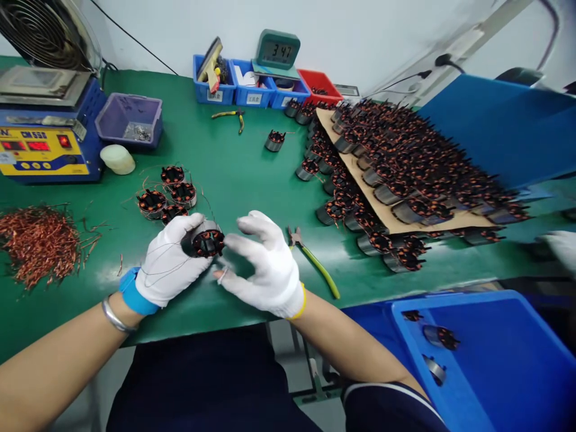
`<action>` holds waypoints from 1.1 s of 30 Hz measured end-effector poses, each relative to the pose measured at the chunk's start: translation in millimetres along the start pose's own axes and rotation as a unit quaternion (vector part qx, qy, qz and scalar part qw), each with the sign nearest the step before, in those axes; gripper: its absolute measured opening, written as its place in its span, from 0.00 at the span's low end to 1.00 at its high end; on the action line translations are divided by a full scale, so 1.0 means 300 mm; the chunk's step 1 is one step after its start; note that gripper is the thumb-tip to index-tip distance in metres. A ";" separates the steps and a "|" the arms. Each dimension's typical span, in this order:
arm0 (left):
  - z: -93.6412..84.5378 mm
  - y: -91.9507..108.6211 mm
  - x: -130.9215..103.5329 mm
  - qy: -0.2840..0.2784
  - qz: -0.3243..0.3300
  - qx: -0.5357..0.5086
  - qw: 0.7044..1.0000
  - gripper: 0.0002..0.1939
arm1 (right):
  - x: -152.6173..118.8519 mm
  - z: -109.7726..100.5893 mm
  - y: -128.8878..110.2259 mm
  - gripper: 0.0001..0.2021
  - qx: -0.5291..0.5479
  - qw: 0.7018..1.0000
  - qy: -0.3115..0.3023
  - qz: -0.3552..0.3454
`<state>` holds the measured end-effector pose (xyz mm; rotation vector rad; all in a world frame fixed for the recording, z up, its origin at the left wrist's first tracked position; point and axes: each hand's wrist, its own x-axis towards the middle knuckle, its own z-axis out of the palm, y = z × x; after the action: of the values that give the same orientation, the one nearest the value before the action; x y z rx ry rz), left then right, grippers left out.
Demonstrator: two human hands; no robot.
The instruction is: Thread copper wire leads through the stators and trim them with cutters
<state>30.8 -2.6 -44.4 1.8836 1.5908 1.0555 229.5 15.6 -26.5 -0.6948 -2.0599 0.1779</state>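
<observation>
White-gloved near the counter's [252,174] front edge, the left hand [168,261] grips a wound core [209,243] in the head camera's view, while the right hand [265,267] stands wide beside it, fingers spread and seemingly holding nothing; whether a fingertip touches the core cannot be told. Thin wires [171,271] trail across the left hand, where a snag during a turn could bend or break one. Four cores [183,193] cluster just beyond, loose ends sticking out, liable to tangle in a sideways sweep. Copper scraps [40,243] heap by the left edge. Green-handled pliers [317,266] lie just right of the right hand; a knock could send them over the front edge. Stacked cores [405,162] crowd the right side on a cardboard sheet [382,213], and a bumped corner could spill some. Open room stretches toward the blue bins [254,96] at the far edge, broken by a lone core [275,141].
</observation>
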 end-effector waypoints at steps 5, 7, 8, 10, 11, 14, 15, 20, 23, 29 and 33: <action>-0.014 0.004 0.004 0.007 0.087 0.037 0.995 0.26 | 0.028 0.025 -0.009 0.08 -0.083 0.989 -0.009 -0.120; -0.014 0.013 0.008 -0.021 0.093 0.060 0.994 0.25 | 0.030 0.011 0.003 0.06 -0.062 0.993 -0.021 -0.095; -0.013 0.017 0.011 -0.028 0.080 0.075 0.994 0.25 | 0.029 0.001 0.014 0.06 -0.049 0.996 -0.018 -0.068; -0.008 0.024 0.018 -0.024 0.032 0.103 0.994 0.26 | 0.025 -0.020 0.037 0.06 -0.037 0.999 -0.002 -0.008; -0.005 0.026 0.022 -0.018 0.007 0.113 0.993 0.27 | 0.024 -0.027 0.047 0.06 -0.036 0.999 0.001 0.013; 0.003 0.029 0.032 -0.015 -0.018 0.138 0.990 0.30 | 0.024 -0.016 0.055 0.04 -0.028 0.999 -0.031 0.015; 0.004 0.030 0.035 -0.027 -0.011 0.158 0.987 0.28 | 0.026 -0.003 0.050 0.06 -0.030 0.999 -0.045 0.005; 0.009 0.048 0.039 -0.079 0.003 0.265 0.961 0.15 | 0.038 0.056 0.032 0.05 -0.059 0.993 -0.096 -0.029; 0.008 0.060 0.038 -0.084 0.004 0.268 0.960 0.19 | 0.033 0.033 0.058 0.04 -0.066 0.991 -0.108 -0.032; 0.000 0.070 0.038 -0.096 -0.010 0.304 0.948 0.23 | 0.027 -0.008 0.072 0.04 -0.046 0.995 -0.083 0.028; -0.006 0.070 0.042 -0.120 0.004 0.352 0.928 0.20 | 0.036 0.054 0.037 0.13 0.007 0.992 -0.128 0.002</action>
<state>42.6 4.4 -24.3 2.3402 1.9664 0.2171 216.3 32.9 -31.9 -0.6972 -2.2986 0.2958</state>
